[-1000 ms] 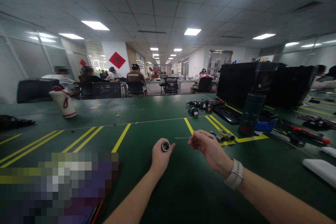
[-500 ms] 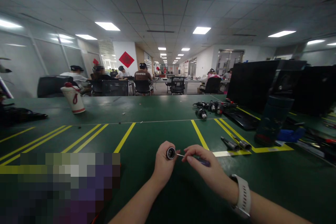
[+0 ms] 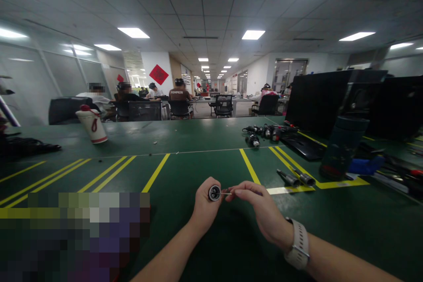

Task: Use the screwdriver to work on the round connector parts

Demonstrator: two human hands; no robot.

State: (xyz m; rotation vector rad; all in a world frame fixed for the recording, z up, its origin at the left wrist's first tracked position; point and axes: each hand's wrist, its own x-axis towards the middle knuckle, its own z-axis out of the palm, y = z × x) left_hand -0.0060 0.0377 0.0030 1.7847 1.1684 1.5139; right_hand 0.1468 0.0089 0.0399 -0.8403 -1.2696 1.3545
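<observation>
My left hand (image 3: 204, 209) is wrapped round a dark cylindrical part (image 3: 214, 192). Its round, hollow metal end faces me, with some inner pieces showing dimly. From the right, the thin shaft of a screwdriver (image 3: 227, 193) reaches to the side of that part. My right hand (image 3: 259, 205) grips the screwdriver, and its fingers now cover most of the handle. Whether the tip sits in a screw is hidden by my left fingers. To the right on the green table (image 3: 185, 185) lie two metal cylindrical parts (image 3: 290, 179) with thin dark ends.
At the back right are several corded parts (image 3: 254, 141), a black flat object (image 3: 304, 146), a dark bottle (image 3: 343, 147) and large black monitors (image 3: 317, 103). A white cup (image 3: 93, 127) stands tilted at the back left. People sit at desks beyond the table.
My right hand has turned on the screwdriver, its fingers now straighter and hiding the purple handle. It has shifted slightly left. My left hand keeps the cylindrical part almost in place.
</observation>
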